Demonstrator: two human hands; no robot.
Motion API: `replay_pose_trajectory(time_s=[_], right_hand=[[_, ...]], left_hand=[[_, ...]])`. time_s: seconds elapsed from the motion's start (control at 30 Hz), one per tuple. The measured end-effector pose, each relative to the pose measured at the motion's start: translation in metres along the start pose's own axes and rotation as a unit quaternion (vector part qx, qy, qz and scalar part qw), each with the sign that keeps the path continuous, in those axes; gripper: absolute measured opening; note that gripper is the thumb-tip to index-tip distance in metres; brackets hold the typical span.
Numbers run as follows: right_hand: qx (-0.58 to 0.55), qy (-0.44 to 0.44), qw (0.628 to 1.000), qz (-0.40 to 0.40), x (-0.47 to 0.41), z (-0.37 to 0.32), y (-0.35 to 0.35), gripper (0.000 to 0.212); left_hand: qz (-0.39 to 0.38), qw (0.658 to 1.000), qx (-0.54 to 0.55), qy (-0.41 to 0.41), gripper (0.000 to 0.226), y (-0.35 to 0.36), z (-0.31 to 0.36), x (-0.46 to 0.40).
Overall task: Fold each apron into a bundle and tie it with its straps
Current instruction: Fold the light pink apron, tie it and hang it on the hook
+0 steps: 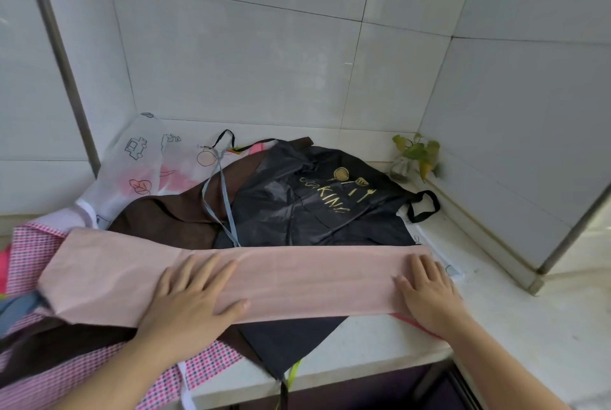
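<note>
Pink apron [264, 274], folded into a long flat strip, lies on top of the heap of other aprons on the white counter [496, 327], its long axis running left to right across the view. Left hand [195, 294] and right hand [429, 290] press on it with flat, straight fingers, grasping nothing, probably to flatten the crease before rolling. The black "COOKING" apron [330, 204] lies just behind.

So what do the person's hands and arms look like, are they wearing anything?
Both arms are bare, with no sleeves showing. The left hand and the right hand wear no gloves, and no rings, watch or bracelets can be seen. The fingernails look short and unpainted.
</note>
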State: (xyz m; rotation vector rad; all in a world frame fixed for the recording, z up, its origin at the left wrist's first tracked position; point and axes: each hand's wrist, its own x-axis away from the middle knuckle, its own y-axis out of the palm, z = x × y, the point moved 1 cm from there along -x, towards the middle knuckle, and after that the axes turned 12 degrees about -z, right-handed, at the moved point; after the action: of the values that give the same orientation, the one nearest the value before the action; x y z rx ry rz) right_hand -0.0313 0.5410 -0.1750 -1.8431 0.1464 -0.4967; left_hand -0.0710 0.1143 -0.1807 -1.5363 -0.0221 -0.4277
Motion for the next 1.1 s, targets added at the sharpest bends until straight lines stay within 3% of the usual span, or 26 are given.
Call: replay_pose_trajectory(time_s=[0.1,0.23,0.3,0.37,0.43,0.5,0.57,0.63,0.67,0.73,0.77,0.8,0.87,0.97,1.03,1.1], right_hand=[[-0.021,0.094,0.994,0.057,0.013,-0.002,-0.017,0.072],[-0.056,0.178,0.982,-0.012,0.014,0.010,-0.040,0.068],[-0.073,0.192,0.977,-0.048,0.011,0.011,-0.046,0.060],[-0.088,0.185,0.977,-0.053,0.008,0.012,-0.051,0.037],[-0.114,0.176,0.976,-0.054,0.004,0.016,-0.054,0.023],[-0.126,0.190,0.971,-0.074,0.003,0.023,-0.057,0.013],[-0.200,0.188,0.961,-0.045,0.006,0.030,-0.062,0.011],[-0.386,0.109,0.915,0.044,0.012,0.036,-0.065,0.002],[-0.497,0.069,0.861,0.081,0.019,0.035,-0.065,0.008],[-0.677,0.003,0.733,0.065,0.035,0.023,-0.059,0.012],[-0.727,-0.009,0.685,0.037,0.039,0.015,-0.053,0.015],[-0.747,-0.010,0.664,0.007,0.042,0.005,-0.046,0.017],[-0.727,0.001,0.686,-0.045,0.046,-0.014,-0.035,0.015],[-0.651,-0.017,0.755,-0.080,0.047,-0.034,-0.027,0.019],[-0.592,-0.025,0.803,-0.065,0.047,-0.041,-0.029,0.022],[-0.562,-0.017,0.826,-0.025,0.045,-0.044,-0.034,0.020]], left_hand=[[-0.010,1.000,-0.003,-0.005,0.092,-0.002,0.002,0.000],[0.011,0.999,0.026,0.019,0.075,-0.018,0.019,0.006],[0.046,0.995,0.050,0.066,0.065,-0.024,0.040,0.006],[0.047,0.989,0.099,0.096,0.055,-0.025,0.063,0.002],[0.033,0.988,0.126,0.083,0.052,-0.018,0.079,-0.003],[0.045,0.994,0.086,0.059,0.054,-0.010,0.084,-0.006],[0.054,0.995,0.064,0.047,0.059,-0.006,0.085,-0.006],[0.060,0.995,0.064,0.040,0.064,-0.005,0.086,-0.006],[0.062,0.995,0.063,0.037,0.067,-0.006,0.087,-0.005],[0.070,0.996,0.051,0.030,0.071,-0.006,0.089,-0.003],[0.074,0.996,0.047,0.027,0.072,-0.006,0.090,-0.002],[0.078,0.996,0.045,0.025,0.073,-0.005,0.090,-0.001],[0.084,0.995,0.043,0.025,0.074,-0.004,0.091,-0.001],[0.084,0.995,0.040,0.029,0.073,-0.003,0.090,0.000],[0.083,0.995,0.040,0.029,0.072,-0.003,0.090,0.001],[0.085,0.995,0.039,0.028,0.072,-0.003,0.089,0.001]])
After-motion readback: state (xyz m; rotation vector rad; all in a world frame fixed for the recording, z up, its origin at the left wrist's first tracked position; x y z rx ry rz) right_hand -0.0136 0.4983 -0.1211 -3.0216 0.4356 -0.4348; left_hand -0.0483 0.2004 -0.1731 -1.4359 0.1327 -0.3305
